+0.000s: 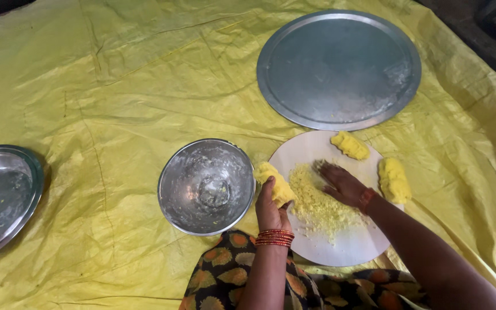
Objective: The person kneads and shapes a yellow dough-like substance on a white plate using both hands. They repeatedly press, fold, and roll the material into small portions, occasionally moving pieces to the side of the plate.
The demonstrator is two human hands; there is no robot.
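A lump of yellow dough (275, 185) sits clasped in the grip of the left hand (271, 208), at the left rim of a round white board (351, 244), just right of an emptied steel bowl (206, 186). The right hand (343, 185) lies flat and open, fingers spread, on crumbled dough (317, 204) mid-board. Two shaped dough pieces (349, 144) (394, 179) rest farther right on the board's edge, below a large steel plate (338, 69).

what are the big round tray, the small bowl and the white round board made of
The large round flat tray looks like dull grey metal, steel or aluminium, with a raised rim. The small round bowl is shinier metal, with reflections under floury smears. The white round board is matte; plastic, stone or wood, I cannot tell.
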